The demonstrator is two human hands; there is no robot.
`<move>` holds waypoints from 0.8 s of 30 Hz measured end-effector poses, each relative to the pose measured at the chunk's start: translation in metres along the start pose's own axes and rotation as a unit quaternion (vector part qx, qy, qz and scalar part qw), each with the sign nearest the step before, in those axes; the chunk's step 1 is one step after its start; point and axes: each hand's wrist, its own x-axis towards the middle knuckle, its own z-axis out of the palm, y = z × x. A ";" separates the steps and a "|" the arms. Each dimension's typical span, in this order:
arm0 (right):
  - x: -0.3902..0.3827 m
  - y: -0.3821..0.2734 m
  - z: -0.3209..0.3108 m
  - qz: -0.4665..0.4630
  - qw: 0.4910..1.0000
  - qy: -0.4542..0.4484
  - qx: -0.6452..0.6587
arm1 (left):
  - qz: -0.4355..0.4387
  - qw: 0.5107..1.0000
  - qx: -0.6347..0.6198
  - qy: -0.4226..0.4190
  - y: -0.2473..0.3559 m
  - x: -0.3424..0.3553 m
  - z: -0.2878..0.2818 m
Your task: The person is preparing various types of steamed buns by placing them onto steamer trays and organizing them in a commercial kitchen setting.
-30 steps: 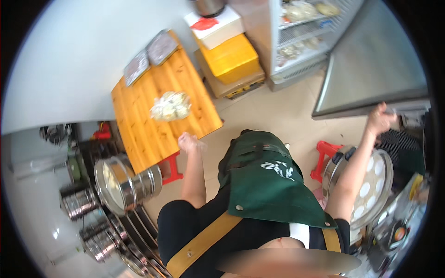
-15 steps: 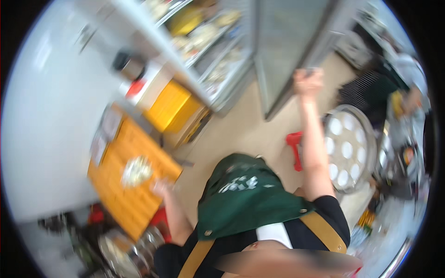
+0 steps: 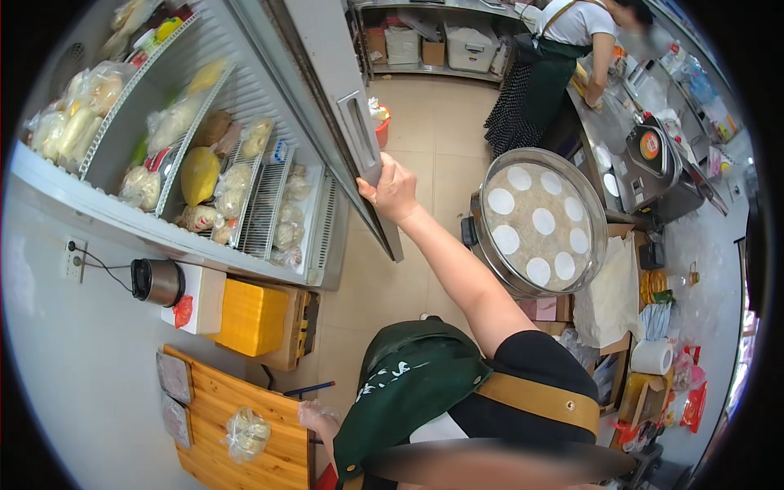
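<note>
My right hand, arm stretched forward, is closed round the edge of a tall refrigerator door, by its recessed handle. The door stands open beside the refrigerator, whose wire shelves hold several bags of pale food and a yellow item. Low at the left, my left hand is in a clear plastic glove beside the edge of a wooden table; its fingers do not show clearly. On that table, near this hand, lies a clear bag of pale food.
A large round steamer with several white discs stands at right. Beyond it a person works at a counter. A yellow box and a metal container sit by the refrigerator. A red basket is on the floor behind the door.
The view has turned and sharpened, bringing the refrigerator shelves and the far counter into sight. My right hand keeps its hold on the door; my left hand stays by the table.
</note>
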 end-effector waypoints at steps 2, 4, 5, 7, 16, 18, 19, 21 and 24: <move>0.002 0.003 0.003 -0.001 1.000 0.000 0.006 | 0.023 0.997 0.036 0.063 0.017 -0.035 0.024; 0.008 0.001 0.003 -0.008 1.000 0.004 0.028 | 0.060 0.996 -0.015 0.065 0.004 -0.006 0.012; 0.009 0.001 0.005 -0.008 0.999 0.003 0.034 | 0.061 0.996 -0.018 0.069 -0.003 0.019 0.001; 0.004 -0.003 0.013 -0.017 0.999 0.014 0.030 | -0.031 0.993 -0.029 0.111 -0.012 0.050 -0.024; -0.005 0.044 -0.011 0.030 0.999 -0.018 -0.036 | 0.178 0.977 0.085 0.075 -0.033 -0.009 0.020; -0.003 0.048 -0.007 0.006 1.000 -0.009 -0.005 | 0.168 0.974 0.084 0.126 -0.037 -0.022 0.019; -0.005 0.050 -0.001 0.010 1.000 -0.023 -0.012 | 0.161 0.971 0.089 0.154 -0.037 -0.024 0.017; -0.007 0.064 0.007 -0.006 0.998 -0.028 -0.049 | 0.145 0.984 0.054 0.092 -0.040 -0.021 0.003; 0.006 0.065 -0.006 0.031 0.990 -0.053 -0.125 | 0.190 0.973 0.060 0.112 -0.022 -0.010 0.002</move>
